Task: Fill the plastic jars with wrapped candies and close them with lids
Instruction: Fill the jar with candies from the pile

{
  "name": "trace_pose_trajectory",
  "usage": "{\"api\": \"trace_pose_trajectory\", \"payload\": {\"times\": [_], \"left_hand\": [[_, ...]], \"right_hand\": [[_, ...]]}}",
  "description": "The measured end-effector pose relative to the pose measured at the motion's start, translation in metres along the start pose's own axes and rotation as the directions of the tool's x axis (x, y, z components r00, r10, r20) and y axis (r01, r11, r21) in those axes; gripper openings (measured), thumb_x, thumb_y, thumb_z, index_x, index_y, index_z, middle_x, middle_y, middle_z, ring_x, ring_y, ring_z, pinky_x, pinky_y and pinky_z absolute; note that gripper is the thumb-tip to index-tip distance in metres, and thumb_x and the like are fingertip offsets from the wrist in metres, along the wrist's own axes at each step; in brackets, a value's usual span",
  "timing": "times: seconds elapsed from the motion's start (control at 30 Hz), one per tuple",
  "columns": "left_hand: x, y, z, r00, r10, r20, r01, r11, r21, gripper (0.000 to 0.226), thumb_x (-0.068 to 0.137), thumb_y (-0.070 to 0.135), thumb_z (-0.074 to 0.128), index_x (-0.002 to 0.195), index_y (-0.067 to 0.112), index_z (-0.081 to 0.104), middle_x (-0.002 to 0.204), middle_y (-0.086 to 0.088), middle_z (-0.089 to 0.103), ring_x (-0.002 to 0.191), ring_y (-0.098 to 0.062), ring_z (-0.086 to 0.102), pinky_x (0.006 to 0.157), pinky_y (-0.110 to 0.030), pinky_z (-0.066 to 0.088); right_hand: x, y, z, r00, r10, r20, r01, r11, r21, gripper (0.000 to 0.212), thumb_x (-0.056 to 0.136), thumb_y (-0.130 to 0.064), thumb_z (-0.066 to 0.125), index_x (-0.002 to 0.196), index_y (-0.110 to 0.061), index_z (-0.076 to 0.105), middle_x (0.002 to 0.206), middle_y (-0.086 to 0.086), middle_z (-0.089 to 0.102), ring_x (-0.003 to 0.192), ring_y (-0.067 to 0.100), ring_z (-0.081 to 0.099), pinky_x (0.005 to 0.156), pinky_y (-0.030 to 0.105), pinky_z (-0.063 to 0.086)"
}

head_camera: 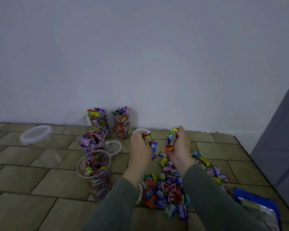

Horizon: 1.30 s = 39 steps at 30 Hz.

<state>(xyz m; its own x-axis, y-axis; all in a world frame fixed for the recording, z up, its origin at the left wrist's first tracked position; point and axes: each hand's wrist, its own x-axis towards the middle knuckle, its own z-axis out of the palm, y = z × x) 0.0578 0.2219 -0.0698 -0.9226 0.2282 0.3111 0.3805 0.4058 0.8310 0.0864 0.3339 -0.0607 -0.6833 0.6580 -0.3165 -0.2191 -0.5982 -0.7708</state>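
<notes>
Jars number six by our count: four hold candies (167, 189), two stand lidded. Our left hand (140, 144) and right hand (178, 144) each grip candies above the floor (23, 205) pile.

Head cam looks fwd and down, close over floor (40, 189), wall (140, 55) behind.

Multicoloured candies (167, 189) in red, purple, green, yellow wrappers, clear jars (94, 174), white-rimmed lids (36, 135), olive-brown tiled floor (223, 147), blue bag (257, 205) at four o'clock, grey-green sleeves (215, 205)
</notes>
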Motion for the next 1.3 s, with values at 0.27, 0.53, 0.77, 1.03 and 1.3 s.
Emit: {"api": "trace_pose_trajectory", "payload": {"times": [0.27,0.53,0.77,1.03,1.3], "left_hand": [[-0.001,0.01,-0.036,0.999,0.017,-0.029,-0.017,1.0,-0.005,0.024,0.103,0.016,0.042,0.123,0.007,0.049,0.119,-0.004,0.043,0.096,-0.009,0.042,0.075,-0.011,0.03],[0.006,-0.002,-0.097,0.985,0.125,-0.119,-0.125,0.992,0.009,0.023,0.101,0.013,0.044,0.123,0.008,0.05,0.119,-0.005,0.045,0.099,-0.009,0.043,0.076,-0.009,0.028],[0.009,-0.037,-0.141,0.977,0.116,-0.18,-0.113,0.993,0.023,0.023,0.101,0.013,0.045,0.122,0.009,0.052,0.116,0.0,0.045,0.106,-0.012,0.046,0.08,-0.008,0.031],[0.002,-0.075,-0.163,0.949,0.305,-0.082,-0.304,0.952,0.025,0.016,0.099,0.006,0.046,0.114,0.009,0.052,0.109,0.001,0.047,0.101,0.023,0.041,0.08,0.003,0.034],[-0.006,-0.095,-0.161,0.948,0.318,0.001,-0.315,0.94,-0.129,0.015,0.101,0.014,0.045,0.113,0.021,0.049,0.112,0.004,0.051,0.105,0.012,0.047,0.086,-0.003,0.036]], "right_hand": [[-0.029,-0.001,0.02,1.0,0.026,-0.01,-0.025,0.994,0.105,0.023,0.097,-0.037,0.051,0.095,-0.014,0.057,0.068,0.002,0.055,0.052,0.014,0.051,0.039,0.019,0.043],[-0.06,0.025,0.07,0.996,0.053,0.071,-0.063,0.986,0.152,0.025,0.097,-0.038,0.052,0.084,-0.016,0.054,0.064,0.003,0.054,0.044,0.013,0.051,0.04,0.021,0.042],[-0.087,0.06,0.111,0.993,0.042,0.111,-0.058,0.987,0.149,0.025,0.097,-0.036,0.05,0.085,-0.015,0.054,0.066,0.005,0.058,0.048,0.013,0.058,0.043,0.023,0.046],[-0.113,0.086,0.136,0.997,-0.074,0.024,0.071,0.989,0.129,0.028,0.099,-0.031,0.049,0.077,-0.015,0.058,0.068,0.002,0.061,0.063,0.017,0.063,0.065,0.038,0.054],[-0.112,0.101,0.132,0.983,-0.176,-0.047,0.179,0.979,0.096,0.031,0.099,-0.038,0.048,0.081,-0.014,0.058,0.066,0.0,0.064,0.062,0.018,0.064,0.065,0.037,0.054]]}}
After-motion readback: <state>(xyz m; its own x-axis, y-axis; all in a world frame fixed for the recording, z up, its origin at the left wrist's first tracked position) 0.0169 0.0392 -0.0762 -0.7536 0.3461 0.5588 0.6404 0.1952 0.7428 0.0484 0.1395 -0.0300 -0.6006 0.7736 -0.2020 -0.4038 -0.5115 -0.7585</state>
